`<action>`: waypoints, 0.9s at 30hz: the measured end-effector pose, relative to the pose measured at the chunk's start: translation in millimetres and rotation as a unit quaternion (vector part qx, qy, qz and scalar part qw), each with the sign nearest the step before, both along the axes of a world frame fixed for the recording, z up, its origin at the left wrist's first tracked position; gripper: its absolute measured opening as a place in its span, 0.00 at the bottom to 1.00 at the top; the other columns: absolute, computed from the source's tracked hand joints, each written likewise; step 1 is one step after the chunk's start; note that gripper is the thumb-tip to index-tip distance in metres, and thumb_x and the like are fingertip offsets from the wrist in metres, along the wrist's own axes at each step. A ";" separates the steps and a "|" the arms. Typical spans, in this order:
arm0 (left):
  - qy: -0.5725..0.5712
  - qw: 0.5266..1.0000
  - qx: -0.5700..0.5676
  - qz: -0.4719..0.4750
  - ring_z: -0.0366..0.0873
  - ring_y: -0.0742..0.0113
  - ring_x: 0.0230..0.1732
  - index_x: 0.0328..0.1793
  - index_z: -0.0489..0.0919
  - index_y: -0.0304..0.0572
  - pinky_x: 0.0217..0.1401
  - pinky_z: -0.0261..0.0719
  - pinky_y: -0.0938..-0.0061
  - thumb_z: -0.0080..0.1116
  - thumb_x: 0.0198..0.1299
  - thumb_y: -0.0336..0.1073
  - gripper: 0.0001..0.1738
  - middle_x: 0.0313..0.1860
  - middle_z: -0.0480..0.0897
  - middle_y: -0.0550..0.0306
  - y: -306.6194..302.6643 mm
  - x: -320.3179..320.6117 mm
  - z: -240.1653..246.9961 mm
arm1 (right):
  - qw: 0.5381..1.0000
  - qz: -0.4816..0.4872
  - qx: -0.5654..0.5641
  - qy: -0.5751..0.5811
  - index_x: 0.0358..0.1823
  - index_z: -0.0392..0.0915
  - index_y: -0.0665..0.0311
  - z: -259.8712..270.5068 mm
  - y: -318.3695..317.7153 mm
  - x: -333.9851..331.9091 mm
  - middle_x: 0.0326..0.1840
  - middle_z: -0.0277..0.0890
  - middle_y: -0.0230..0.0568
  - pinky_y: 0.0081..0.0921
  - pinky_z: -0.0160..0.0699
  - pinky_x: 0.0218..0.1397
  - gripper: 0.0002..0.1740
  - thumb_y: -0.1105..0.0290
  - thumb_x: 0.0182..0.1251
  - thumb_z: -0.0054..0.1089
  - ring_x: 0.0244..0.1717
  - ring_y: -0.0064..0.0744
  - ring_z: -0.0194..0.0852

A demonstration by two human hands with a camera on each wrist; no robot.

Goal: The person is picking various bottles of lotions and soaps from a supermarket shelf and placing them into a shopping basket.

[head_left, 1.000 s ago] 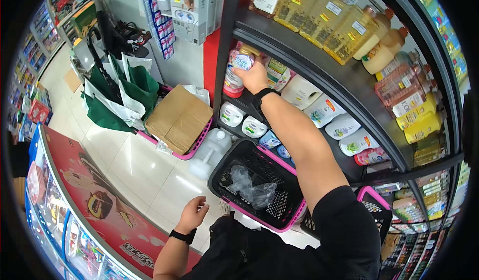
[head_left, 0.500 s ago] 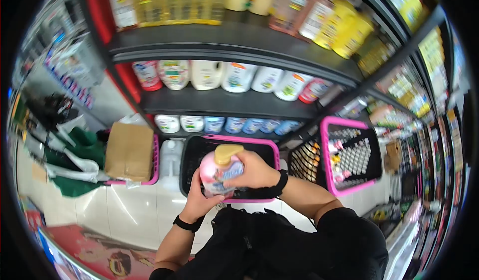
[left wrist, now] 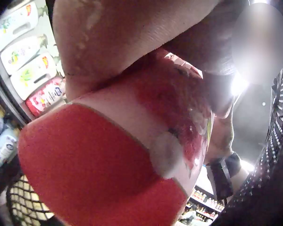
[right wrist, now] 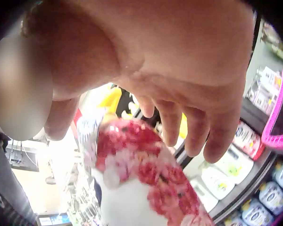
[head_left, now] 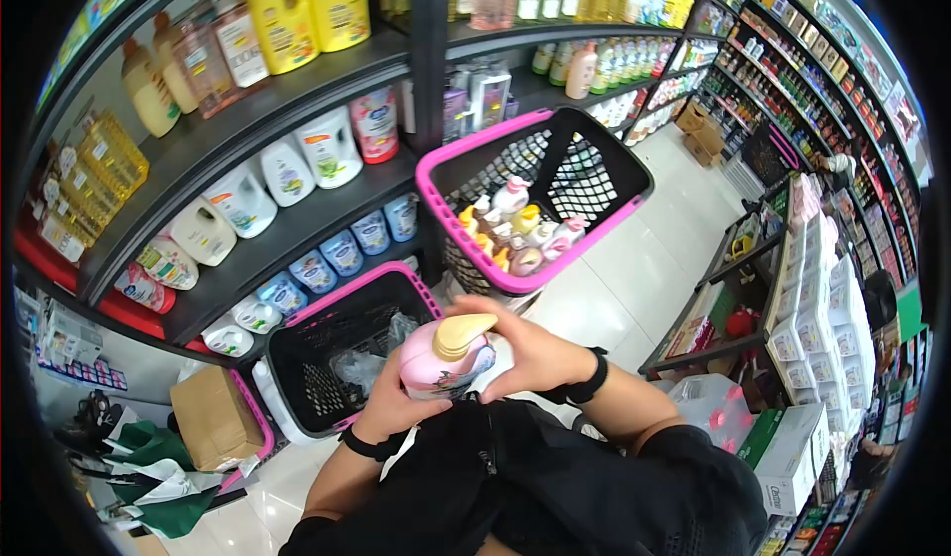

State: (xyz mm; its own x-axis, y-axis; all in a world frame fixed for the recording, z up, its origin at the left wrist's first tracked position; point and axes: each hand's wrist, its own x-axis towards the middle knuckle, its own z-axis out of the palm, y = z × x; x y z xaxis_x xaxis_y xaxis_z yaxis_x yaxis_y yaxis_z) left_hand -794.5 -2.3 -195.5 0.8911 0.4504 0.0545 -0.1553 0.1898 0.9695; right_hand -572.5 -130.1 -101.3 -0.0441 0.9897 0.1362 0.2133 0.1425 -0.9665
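Note:
Close in front of the body is a pink pump bottle [head_left: 421, 363] with a gold pump head [head_left: 461, 336]. My left hand [head_left: 384, 409] grips its side, fingers curled round it. Seen from the left wrist, the red lower part of the bottle [left wrist: 99, 165] fills the lower middle. On the other side, my right hand [head_left: 540, 353] is beside the bottle near the pump. From the right wrist, the fingers [right wrist: 198, 127] of that hand extend loosely past the bottle's rose-printed side [right wrist: 141, 165], not wrapped round it.
A black basket with pink rim [head_left: 381, 274] stands below, a crumpled clear plastic bag [head_left: 362, 368] inside. Another pink-rimmed basket [head_left: 540, 279] holds several pump bottles [head_left: 510, 195]. Shelves of bottles [head_left: 223, 110] line the left; a cardboard box [head_left: 213, 417] sits at lower left.
The pump bottle came off the shelf in the right hand to the front of the body, where the left hand took hold. The right hand's grip has loosened; the view has swung right.

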 end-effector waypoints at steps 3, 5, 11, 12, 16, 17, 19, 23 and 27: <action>-0.014 1.000 -0.010 -0.022 0.72 0.62 0.71 0.79 0.62 0.36 0.76 0.69 0.63 0.84 0.43 0.31 0.57 0.72 0.73 0.51 -46.1 49.8 12.9 | 0.997 -0.020 0.073 0.028 0.82 0.53 0.66 7.1 -72.0 56.8 0.79 0.61 0.49 0.39 0.64 0.77 0.57 0.60 0.57 0.81 0.78 0.42 0.61; 0.009 0.999 0.041 -0.033 0.73 0.63 0.70 0.78 0.63 0.35 0.75 0.70 0.64 0.84 0.45 0.32 0.55 0.70 0.74 0.51 -71.6 75.6 -7.9 | 0.994 -0.052 0.088 -0.036 0.78 0.60 0.67 21.2 -117.3 84.7 0.77 0.62 0.51 0.38 0.70 0.71 0.50 0.56 0.60 0.78 0.71 0.44 0.69; 0.071 0.987 0.100 -0.099 0.75 0.64 0.66 0.75 0.66 0.35 0.70 0.73 0.67 0.84 0.44 0.34 0.52 0.65 0.77 0.50 -139.5 149.0 10.4 | 0.971 -0.133 0.079 -0.185 0.68 0.72 0.65 43.2 -195.5 127.0 0.65 0.70 0.51 0.36 0.80 0.59 0.35 0.64 0.61 0.76 0.55 0.44 0.78; 0.073 0.982 0.140 -0.108 0.76 0.61 0.66 0.75 0.67 0.36 0.69 0.74 0.67 0.84 0.45 0.36 0.51 0.64 0.77 0.49 -143.7 159.2 11.9 | 0.952 -0.150 0.107 -0.245 0.64 0.77 0.64 46.5 -201.9 132.9 0.59 0.72 0.49 0.35 0.81 0.56 0.31 0.68 0.59 0.77 0.52 0.45 0.79; 0.083 0.948 0.275 -0.139 0.79 0.52 0.62 0.73 0.69 0.41 0.67 0.75 0.63 0.83 0.45 0.43 0.49 0.62 0.79 0.46 -149.4 190.7 17.8 | 0.948 -0.174 0.062 -0.258 0.58 0.80 0.63 50.2 -224.3 154.6 0.52 0.75 0.46 0.34 0.81 0.53 0.26 0.69 0.58 0.77 0.50 0.46 0.79; 0.081 0.942 0.293 -0.144 0.79 0.50 0.62 0.73 0.69 0.42 0.66 0.76 0.63 0.83 0.45 0.43 0.49 0.62 0.79 0.47 -149.5 198.7 23.1 | 0.948 -0.177 0.054 -0.261 0.57 0.80 0.62 50.8 -227.3 160.3 0.51 0.75 0.45 0.34 0.81 0.53 0.25 0.69 0.57 0.77 0.50 0.46 0.79; 0.077 0.936 0.306 -0.155 0.79 0.49 0.61 0.72 0.70 0.43 0.66 0.76 0.62 0.83 0.44 0.44 0.48 0.61 0.80 0.47 -149.3 214.3 31.2 | 0.947 -0.176 0.048 -0.264 0.54 0.81 0.62 54.0 -229.4 173.8 0.49 0.75 0.44 0.35 0.80 0.51 0.24 0.68 0.56 0.78 0.49 0.45 0.79; 0.065 0.935 0.306 -0.166 0.79 0.49 0.62 0.70 0.71 0.45 0.65 0.76 0.61 0.82 0.44 0.45 0.46 0.60 0.80 0.48 -139.3 242.8 36.7 | 0.942 -0.151 0.049 -0.295 0.51 0.82 0.61 67.9 -216.5 204.7 0.46 0.76 0.43 0.36 0.78 0.49 0.24 0.62 0.55 0.80 0.45 0.47 0.78; 0.067 0.921 0.345 -0.166 0.79 0.50 0.61 0.69 0.72 0.45 0.64 0.76 0.61 0.84 0.42 0.45 0.47 0.60 0.81 0.49 -111.9 268.2 43.3 | 0.926 -0.114 0.042 -0.358 0.48 0.82 0.61 87.1 -188.0 237.8 0.37 0.77 0.42 0.38 0.76 0.46 0.27 0.50 0.55 0.78 0.40 0.49 0.77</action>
State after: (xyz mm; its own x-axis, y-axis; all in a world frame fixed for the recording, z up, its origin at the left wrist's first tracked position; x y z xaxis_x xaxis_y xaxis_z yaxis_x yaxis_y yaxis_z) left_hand -526.3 -114.2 -152.2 0.9930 0.0514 0.1066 -0.0708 -0.4641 0.8829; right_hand -334.7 -318.1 -14.2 0.0571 0.9716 0.2295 0.8285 0.0821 -0.5539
